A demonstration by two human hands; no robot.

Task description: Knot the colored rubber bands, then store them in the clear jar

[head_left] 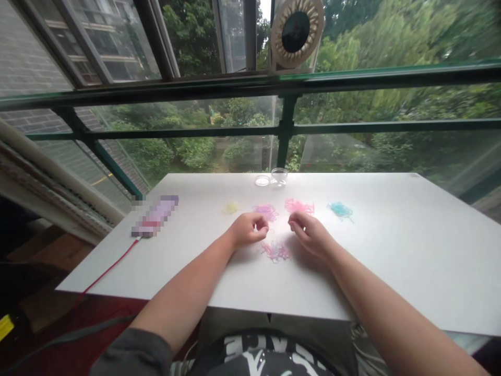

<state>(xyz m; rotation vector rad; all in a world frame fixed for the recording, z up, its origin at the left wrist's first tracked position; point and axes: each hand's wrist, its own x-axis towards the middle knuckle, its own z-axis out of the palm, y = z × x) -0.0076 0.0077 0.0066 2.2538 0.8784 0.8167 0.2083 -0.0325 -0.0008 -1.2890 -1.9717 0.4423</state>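
Note:
My left hand is closed in a pinch, thumb and index fingertip meeting in a ring. Facing it, my right hand is curled with its fingertips together. Anything in either pinch is too small to make out. Between and just below the hands lies a mixed pile of small rubber bands. Purple bands lie just beyond my left hand, and pink bands just beyond my right. A pale yellow pile sits farther left, a turquoise pile farther right.
A clear round jar and its clear lid stand at the far edge of the white table. A blurred-out purple device with a red cable lies at the left. Beyond the table runs a green window railing.

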